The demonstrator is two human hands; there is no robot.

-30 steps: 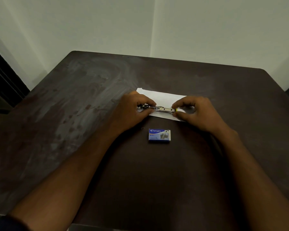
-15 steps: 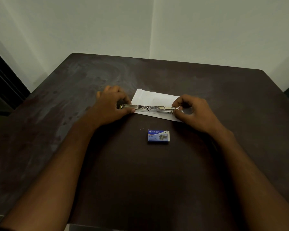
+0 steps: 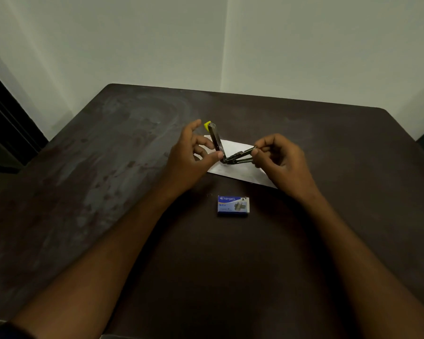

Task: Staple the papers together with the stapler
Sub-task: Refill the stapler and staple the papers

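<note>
A: Where is the stapler (image 3: 230, 152)?

B: Over the papers (image 3: 235, 168), near the middle of the table (image 3: 108, 148). I hold it swung open in a V: the top arm stands nearly upright with its yellow tip up, and the other 2 parts point right.

A: And your hands?

B: My left hand (image 3: 194, 159) pinches the upright arm near the hinge with thumb and a finger; the other fingers are loose and spread. My right hand (image 3: 279, 162) is curled, its fingertips closed on the right ends.

A: Anything else?

B: 1 blue staple box (image 3: 233, 205) lies flat toward the near edge, apart from the papers.
</note>
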